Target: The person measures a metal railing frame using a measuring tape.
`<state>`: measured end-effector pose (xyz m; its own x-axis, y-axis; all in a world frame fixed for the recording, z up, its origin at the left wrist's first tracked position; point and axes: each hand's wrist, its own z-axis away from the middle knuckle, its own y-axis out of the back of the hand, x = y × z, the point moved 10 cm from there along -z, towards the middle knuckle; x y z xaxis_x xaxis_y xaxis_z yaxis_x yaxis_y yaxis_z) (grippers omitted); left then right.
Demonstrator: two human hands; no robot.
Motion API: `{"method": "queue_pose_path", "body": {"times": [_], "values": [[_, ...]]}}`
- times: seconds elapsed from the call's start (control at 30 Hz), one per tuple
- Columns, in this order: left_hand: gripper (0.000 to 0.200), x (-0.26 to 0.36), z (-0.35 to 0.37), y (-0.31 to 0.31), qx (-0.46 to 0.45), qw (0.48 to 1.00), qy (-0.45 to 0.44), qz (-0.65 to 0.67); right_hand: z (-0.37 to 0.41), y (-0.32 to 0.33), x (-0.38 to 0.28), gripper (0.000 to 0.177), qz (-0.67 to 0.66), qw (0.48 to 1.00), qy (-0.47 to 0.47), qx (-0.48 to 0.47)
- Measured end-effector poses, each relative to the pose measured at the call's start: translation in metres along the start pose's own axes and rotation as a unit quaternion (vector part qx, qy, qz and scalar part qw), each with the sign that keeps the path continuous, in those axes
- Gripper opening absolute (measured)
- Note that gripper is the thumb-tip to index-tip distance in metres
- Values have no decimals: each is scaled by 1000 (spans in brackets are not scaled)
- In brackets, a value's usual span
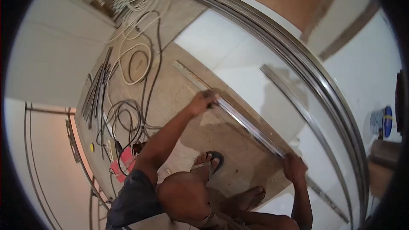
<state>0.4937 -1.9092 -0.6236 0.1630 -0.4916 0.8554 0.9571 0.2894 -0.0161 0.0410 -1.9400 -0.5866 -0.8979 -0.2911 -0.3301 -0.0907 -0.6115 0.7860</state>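
Note:
A long, narrow metal bar runs diagonally across in front of me, low over the floor. Its stretch between my hands shines brightly, while the part past my left hand looks duller and stained. My left hand is closed around the bar toward its far upper-left end. Farther down to the right, my right hand grips the same bar, its fingers partly hidden. Beyond my right hand a metal length continues to the lower right. My feet in sandals are just below the bar.
Another metal strip lies right on pale sheets, with several long curved-looking metal profiles beyond. Looped cables and a stack of thin metal pieces are left. A pink-red box sits nearby; a blue-lidded bucket stands far right.

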Motion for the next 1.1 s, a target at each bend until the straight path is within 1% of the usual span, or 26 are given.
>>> {"method": "queue_pose_path", "body": {"times": [0.03, 0.07, 0.1, 0.13, 0.17, 0.2, 0.23, 0.27, 0.3, 0.33, 0.37, 0.4, 0.43, 0.47, 0.53, 0.57, 0.63, 0.67, 0.73, 0.9, 0.97, 1.1], "values": [[28, -11, -16, 43, 42, 999, 3, 30, 3, 6, 19, 38, 37, 999, -12, 6], [23, 0, -13, 76, 107, 994, 8, 30, 3, 8, 40, 37, 57, 998, -38, -12], [22, 4, -20, 105, 138, 982, -15, 126, 5, 8, 59, 35, 76, 994, -67, -32], [21, 0, -29, 133, 164, 962, -36, 217, 10, 5, 74, 35, 79, 994, -62, -30], [21, 0, -35, 150, 165, 961, -37, 220, 17, 3, 89, 31, 69, 996, -61, -18], [19, 1, -38, 173, 221, 954, -42, 200, 19, 2, 95, 27, 58, 996, -62, -6], [18, -1, -41, 194, 275, 943, -46, 180, 18, -2, 93, 27, 59, 996, -63, -6], [18, -8, -53, 204, 273, 944, -42, 181, 20, -2, 85, 25, 56, 996, -60, 24], [17, -10, -62, 217, 296, 937, -69, 172, 25, -4, 77, 22, 51, 995, -60, 54], [16, -9, -68, 226, 316, 930, -97, 162, 24, -6, 65, 21, 32, 994, -93, 49], [16, -11, -73, 227, 310, 932, -96, 163, 24, -13, 59, 21, 33, 993, -100, 51], [17, -4, -66, 241, 378, 915, -112, 82, 18, -17, 51, 21, 43, 993, -79, 78], [18, 5, -59, 253, 443, 887, -128, 1, 13, -16, 40, 22, 54, 991, -57, 106], [18, 5, -62, 257, 439, 889, -128, 2, 10, -13, 28, 24, 54, 989, -64, 119], [22, 31, -52, 261, 480, 842, -204, -137, 6, -13, 13, 23, 38, 989, -67, 123], [22, 31, -55, 262, 477, 844, -202, -137, 5, -13, 8, 22, 25, 989, -64, 128], [26, 33, -59, 265, 473, 835, -208, -188, 3, -13, 8, 22, 31, 990, -66, 123], [26, 30, -63, 269, 472, 837, -206, -188, 2, -13, 8, 22, 35, 990, -66, 122], [28, 24, -72, 272, 450, 858, -188, -162, 0, -14, 11, 23, 42, 991, -70, 108], [32, 17, -74, 275, 455, 855, -153, -195, -3, -13, 11, 25, 35, 992, -93, 74], [32, 13, -78, 278, 448, 859, -143, -204, -3, -12, 12, 26, 25, 992, -82, 94], [34, 15, -76, 276, 455, 855, -132, -210, -3, -12, 19, 25, 23, 992, -97, 76]]}}
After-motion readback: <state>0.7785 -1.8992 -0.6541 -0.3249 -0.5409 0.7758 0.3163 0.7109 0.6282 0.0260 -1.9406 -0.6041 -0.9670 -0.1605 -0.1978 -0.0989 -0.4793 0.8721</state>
